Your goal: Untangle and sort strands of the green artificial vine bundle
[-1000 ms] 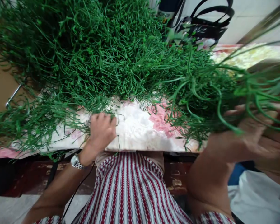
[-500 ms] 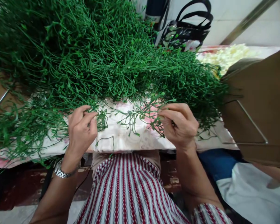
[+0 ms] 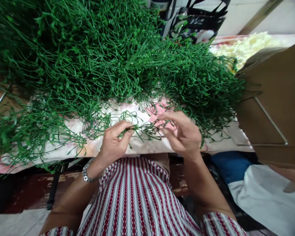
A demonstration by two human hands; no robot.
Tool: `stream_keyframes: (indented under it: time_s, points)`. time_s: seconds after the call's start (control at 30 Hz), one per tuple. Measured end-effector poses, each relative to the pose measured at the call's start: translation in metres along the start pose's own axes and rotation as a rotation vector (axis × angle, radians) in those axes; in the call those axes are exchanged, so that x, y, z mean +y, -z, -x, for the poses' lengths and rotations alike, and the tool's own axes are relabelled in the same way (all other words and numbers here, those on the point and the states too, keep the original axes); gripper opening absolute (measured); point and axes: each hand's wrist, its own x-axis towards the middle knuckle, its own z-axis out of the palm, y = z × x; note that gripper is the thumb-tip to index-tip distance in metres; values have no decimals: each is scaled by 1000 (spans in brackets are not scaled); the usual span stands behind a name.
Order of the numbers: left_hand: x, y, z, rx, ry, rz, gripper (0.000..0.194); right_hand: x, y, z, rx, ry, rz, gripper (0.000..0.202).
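Here, the left hand (image 3: 114,142) pinches a green sprig (image 3: 137,127) between thumb and forefinger, closed firmly on its stem end, while the right hand (image 3: 183,134) meets the sprig's other end with its fingers curled loosely round the fine branches; whether those fingers actually clamp a strand I cannot tell. The sprig hangs between the two hands, just above the near edge of the floral cloth (image 3: 137,146), in front of the great heap of green stems (image 3: 100,59) that fills the far and left part of the table.

Handling such a wiry, tangle-prone piece well seems to call for a light, steady grip close to the stem, with the branches teased apart gently rather than tugged, since they look ready to snag on the heap behind.

Both forearms come in from the near side over a striped garment (image 3: 137,203), wrists bent slightly up and knuckles turned outward. A wristwatch (image 3: 86,172) sits on the left wrist. To the right stands a brown cardboard box (image 3: 275,108), with pale yellow flower pieces (image 3: 245,47) beyond it and a dark bag (image 3: 199,21) at the far edge.
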Motion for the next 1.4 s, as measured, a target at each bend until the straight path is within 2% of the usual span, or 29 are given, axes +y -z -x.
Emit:
stream_keyframes:
  time_s: [0.07,0.17,0.27,0.37,0.43,0.47,0.53,0.57,0.6,0.67,0.73,0.83,0.9,1.0,1.07,1.17,1.3,1.4]
  points:
    - [-2,3,7,65,62,74,7,4,9,6,62,-85,23,25]
    - [-2,4,14,127,128,183,7,5,12,12,-39,-155,53,18]
    - [-4,-3,20,175,127,255,5,2,1,17,-151,-134,58,19]
    - [-8,-9,26,199,120,264,7,0,-13,19,-171,-94,92,13]
    - [-11,-6,29,158,87,254,10,-1,-17,19,-145,-77,118,9]
    - [-11,-2,29,87,52,242,13,0,-17,19,-130,-69,130,9]
    - [-8,11,28,-131,2,221,18,-1,-12,16,-139,-52,165,9]
    - [-4,19,27,-209,-4,224,21,-2,-8,13,-177,-36,199,9]
    - [1,27,25,-239,5,221,25,-4,-4,10,-239,-12,249,10]
    - [16,38,20,-148,25,144,30,-10,2,1,-395,68,378,13]
    - [30,40,16,-71,-37,-51,29,-20,2,-9,-511,172,492,17]
    - [39,26,14,-189,-159,-292,18,-30,-7,-22,-553,289,512,20]
    - [33,13,16,-185,-109,-306,14,-31,-15,-25,-537,280,445,22]
    - [17,0,22,-80,50,-151,9,-26,-25,-21,-462,164,283,17]
    - [7,-2,24,7,183,19,6,-22,-32,-13,-341,101,210,23]
    - [0,-1,23,163,380,236,3,-20,-41,2,-119,24,221,38]
    - [-4,-2,24,223,415,344,3,-19,-47,14,17,-52,263,21]
    - [-4,2,27,133,399,308,4,-17,-43,11,68,-32,253,19]
